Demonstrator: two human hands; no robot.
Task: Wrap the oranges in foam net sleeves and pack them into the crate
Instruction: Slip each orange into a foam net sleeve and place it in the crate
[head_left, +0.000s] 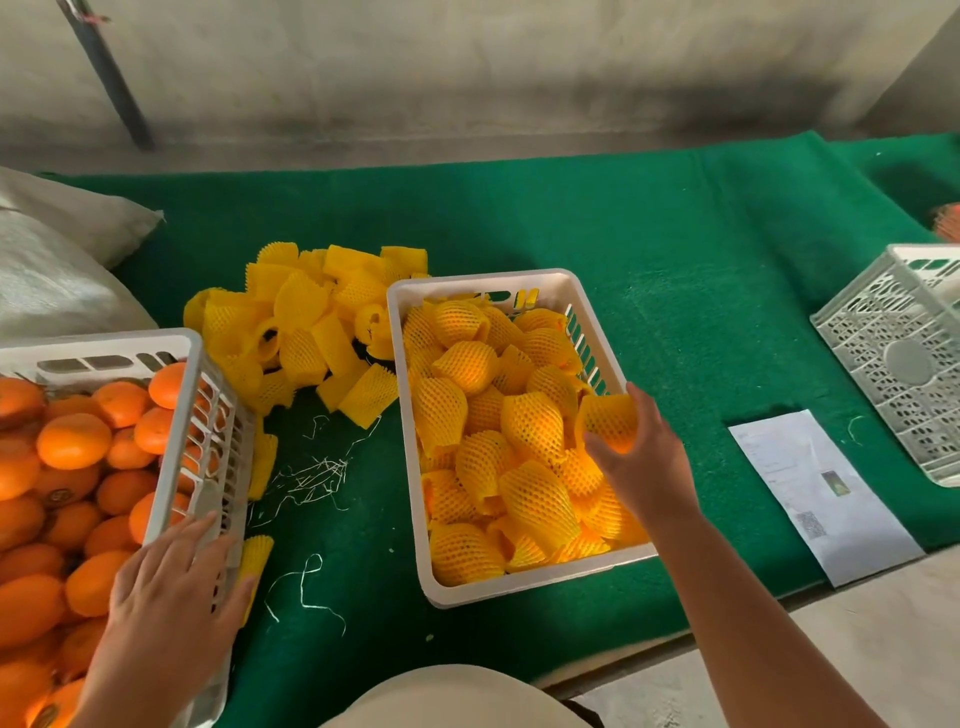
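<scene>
A white crate (524, 587) in the middle of the green cloth is packed with several oranges in yellow foam net sleeves. My right hand (647, 462) grips one wrapped orange (608, 423) just above the crate's right side. At the left stands a second white crate (182, 410) full of bare oranges (72, 439). My left hand (166, 587) lies with straight fingers over that crate's right rim. Beside its thumb lies one loose sleeve (254, 556). A heap of empty yellow sleeves (306, 332) lies between the two crates, toward the back.
A grey sack (52, 270) lies at the far left. An upturned grey crate (904, 364) sits at the right, with a paper sheet (815, 493) in front of it. Loose white threads (311, 478) litter the green cloth (675, 249). A concrete wall runs behind.
</scene>
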